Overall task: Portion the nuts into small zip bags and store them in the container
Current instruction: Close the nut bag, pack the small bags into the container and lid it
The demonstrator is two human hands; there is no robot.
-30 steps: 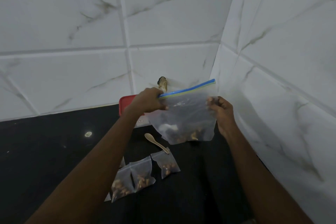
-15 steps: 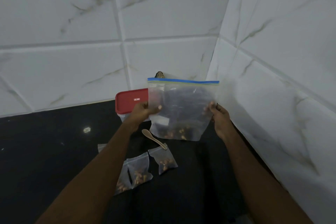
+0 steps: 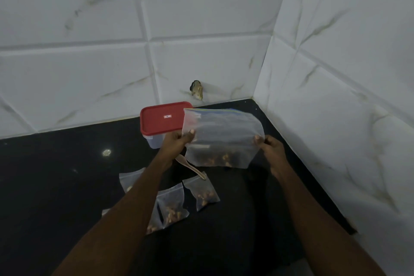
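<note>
Head view: both forearms run up from the bottom edge, bare, converging on one large clear plastic zip bag (image 3: 224, 132) held in the air above the black countertop (image 3: 56, 175).

Left hand (image 3: 178, 144): pinches the bag's left edge, thumb on the near face, fingers curled behind. Wrist roughly straight.

Right hand (image 3: 272, 149): pinches the right edge at about the same height, thumb tip on the near face, other fingers folded behind the plastic.

Bag hangs between the two hands, top edge with its blue-green strip tipped away toward the wall. Can't tell if the zip is sealed. Brown nuts (image 3: 220, 159) sit bunched along its bottom.

Rectangular clear plastic container with red lid (image 3: 163, 119): on the counter just behind the left hand, lid on, partly overlapped by the bag's left corner.

Pale wooden spoon (image 3: 190, 167): lies on the counter under the bag, bowl hidden by the left wrist.

Small clear zip bags with nuts lie flat nearer the camera: one (image 3: 202, 190) touching the spoon handle's tip, one (image 3: 171, 205) beside it, two more (image 3: 131, 180) (image 3: 154, 224) partly under the left forearm.

White marble-pattern wall tiles (image 3: 89, 74) close off the corner; dark chipped spot (image 3: 197, 89) low on the back wall.
</note>
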